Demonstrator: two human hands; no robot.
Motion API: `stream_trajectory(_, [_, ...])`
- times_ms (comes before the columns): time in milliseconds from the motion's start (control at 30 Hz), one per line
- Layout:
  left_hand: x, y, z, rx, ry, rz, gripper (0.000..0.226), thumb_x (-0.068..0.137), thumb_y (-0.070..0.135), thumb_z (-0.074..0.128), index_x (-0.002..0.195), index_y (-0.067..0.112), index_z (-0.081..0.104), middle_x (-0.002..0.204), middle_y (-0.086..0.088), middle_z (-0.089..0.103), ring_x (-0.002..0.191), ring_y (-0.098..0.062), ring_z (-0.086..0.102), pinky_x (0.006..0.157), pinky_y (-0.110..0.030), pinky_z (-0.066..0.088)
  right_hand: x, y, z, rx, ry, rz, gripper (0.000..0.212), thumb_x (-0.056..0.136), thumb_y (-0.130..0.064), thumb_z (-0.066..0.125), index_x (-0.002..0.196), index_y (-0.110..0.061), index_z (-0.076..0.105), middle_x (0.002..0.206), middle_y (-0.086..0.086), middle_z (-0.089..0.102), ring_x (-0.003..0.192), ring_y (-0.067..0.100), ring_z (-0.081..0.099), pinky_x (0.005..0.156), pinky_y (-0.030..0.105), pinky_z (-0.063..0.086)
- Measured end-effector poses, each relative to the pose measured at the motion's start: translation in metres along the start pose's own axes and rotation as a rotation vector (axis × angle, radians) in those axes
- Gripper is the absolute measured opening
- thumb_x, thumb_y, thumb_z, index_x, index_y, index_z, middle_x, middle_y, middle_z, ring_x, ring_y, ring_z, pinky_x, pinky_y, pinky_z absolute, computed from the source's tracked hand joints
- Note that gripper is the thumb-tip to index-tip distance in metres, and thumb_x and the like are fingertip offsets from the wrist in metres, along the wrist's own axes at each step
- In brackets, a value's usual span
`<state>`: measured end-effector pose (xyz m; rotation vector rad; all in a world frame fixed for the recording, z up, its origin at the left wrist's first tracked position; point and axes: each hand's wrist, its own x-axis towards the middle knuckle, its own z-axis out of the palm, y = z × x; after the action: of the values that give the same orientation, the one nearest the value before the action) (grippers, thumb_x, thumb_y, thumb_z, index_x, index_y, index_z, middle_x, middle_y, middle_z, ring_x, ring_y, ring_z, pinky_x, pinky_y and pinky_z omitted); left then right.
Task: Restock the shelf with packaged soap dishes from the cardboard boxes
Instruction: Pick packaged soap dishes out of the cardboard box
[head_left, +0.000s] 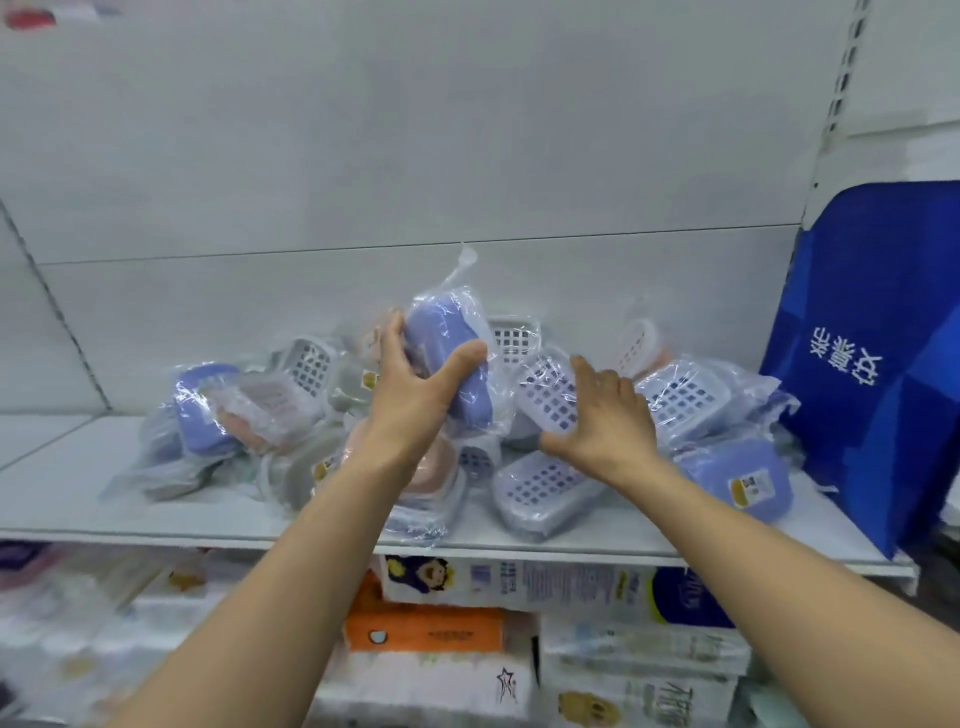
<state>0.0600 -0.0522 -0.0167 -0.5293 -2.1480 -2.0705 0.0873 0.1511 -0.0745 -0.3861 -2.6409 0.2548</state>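
A heap of soap dishes in clear plastic bags lies on the white shelf (156, 512). My left hand (415, 384) grips a bagged purple soap dish (457, 358), held upright above the middle of the heap, thumb on its front. My right hand (602, 415) rests with fingers spread on a bagged white grid dish (550, 395), thumb under its lower edge. More purple, pink and white dishes lie around, such as a purple one (737, 483) at the right and another (202, 405) at the left. No cardboard box is in view.
A blue sign panel with white characters (872, 364) stands at the shelf's right end. The white back wall (415, 156) rises behind. Below the shelf sit packs of tissue and an orange box (426, 629).
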Motion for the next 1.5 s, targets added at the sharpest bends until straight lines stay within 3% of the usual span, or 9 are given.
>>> stream_trajectory(133, [-0.019, 0.008, -0.021, 0.065, 0.069, 0.071, 0.112, 0.066, 0.057, 0.078, 0.154, 0.043, 0.01, 0.145, 0.004, 0.041, 0.125, -0.018, 0.053, 0.103, -0.04, 0.047, -0.009, -0.01, -0.019, 0.307, 0.166, 0.057, 0.102, 0.071, -0.053, 0.071, 0.151, -0.022, 0.017, 0.138, 0.012, 0.043, 0.126, 0.031, 0.041, 0.1, 0.044, 0.037])
stream_trajectory(267, [-0.041, 0.008, -0.058, 0.223, 0.154, 0.149, 0.119, 0.058, 0.062, 0.078, 0.154, 0.041, 0.011, 0.144, 0.003, 0.042, 0.122, -0.015, 0.052, 0.093, -0.024, 0.051, -0.023, -0.04, -0.031, 0.577, 0.244, -0.015, 0.099, 0.071, -0.051, 0.073, 0.15, -0.026, 0.019, 0.14, 0.002, 0.04, 0.125, 0.019, 0.04, 0.101, 0.043, 0.041])
stream_trajectory(367, [-0.062, -0.005, -0.108, 0.345, 0.247, 0.18, 0.114, 0.06, 0.068, 0.08, 0.151, 0.044, 0.016, 0.147, 0.003, 0.042, 0.129, -0.019, 0.05, 0.103, -0.043, 0.049, -0.042, -0.087, -0.032, 0.743, 0.237, -0.118, 0.093, 0.074, -0.047, 0.076, 0.148, -0.03, 0.022, 0.133, -0.008, 0.039, 0.118, 0.011, 0.043, 0.089, 0.024, 0.046])
stream_trajectory(500, [-0.091, -0.02, -0.187, 0.542, 0.352, 0.18, 0.112, 0.059, 0.066, 0.077, 0.152, 0.037, 0.021, 0.148, 0.003, 0.045, 0.129, -0.019, 0.051, 0.103, -0.046, 0.048, -0.075, -0.169, -0.019, 0.808, 0.174, -0.212, 0.093, 0.077, -0.042, 0.078, 0.15, -0.028, 0.022, 0.142, -0.007, 0.037, 0.115, 0.0, 0.037, 0.08, 0.005, 0.034])
stream_trajectory(600, [-0.112, -0.025, -0.257, 0.596, 0.41, 0.177, 0.11, 0.062, 0.061, 0.079, 0.153, 0.032, 0.023, 0.15, 0.006, 0.041, 0.131, -0.014, 0.048, 0.105, -0.042, 0.046, -0.1, -0.241, -0.001, 0.869, 0.157, -0.247, 0.093, 0.072, -0.046, 0.078, 0.148, -0.026, 0.028, 0.141, -0.005, 0.043, 0.122, 0.006, 0.043, 0.099, 0.028, 0.045])
stream_trajectory(667, [-0.129, -0.03, -0.309, 0.652, 0.432, 0.153, 0.109, 0.065, 0.061, 0.079, 0.153, 0.032, 0.021, 0.152, 0.007, 0.037, 0.133, -0.013, 0.044, 0.102, -0.034, 0.043, -0.119, -0.294, 0.014, 0.889, 0.122, -0.249, 0.091, 0.07, -0.046, 0.078, 0.146, -0.026, 0.03, 0.138, -0.004, 0.045, 0.121, 0.011, 0.046, 0.099, 0.035, 0.046])
stream_trajectory(1033, [-0.219, -0.038, -0.597, 0.953, 0.504, -0.028, 0.105, 0.071, 0.062, 0.076, 0.153, 0.034, 0.017, 0.153, 0.005, 0.039, 0.132, -0.022, 0.048, 0.099, -0.043, 0.044, -0.228, -0.578, 0.089, 0.989, -0.063, -0.231, 0.098, 0.069, -0.053, 0.076, 0.148, -0.027, 0.023, 0.138, 0.0, 0.043, 0.119, 0.015, 0.047, 0.096, 0.043, 0.049])
stream_trajectory(1233, [-0.223, -0.058, -0.704, 0.969, 0.56, -0.084, 0.104, 0.073, 0.063, 0.073, 0.154, 0.034, 0.015, 0.156, 0.005, 0.035, 0.135, -0.021, 0.045, 0.099, -0.045, 0.042, -0.238, -0.68, 0.128, 1.019, -0.173, -0.305, 0.092, 0.073, -0.045, 0.079, 0.146, -0.029, 0.024, 0.125, -0.01, 0.04, 0.11, 0.009, 0.046, 0.085, 0.028, 0.047])
stream_trajectory(1500, [-0.16, -0.113, -0.841, 0.974, 0.556, -0.146, 0.104, 0.074, 0.062, 0.074, 0.154, 0.032, 0.015, 0.158, 0.005, 0.032, 0.137, -0.022, 0.042, 0.103, -0.046, 0.041, -0.2, -0.815, 0.208, 1.021, -0.252, -0.299, 0.097, 0.067, -0.052, 0.076, 0.146, -0.032, 0.023, 0.138, -0.006, 0.042, 0.12, 0.015, 0.049, 0.097, 0.043, 0.05])
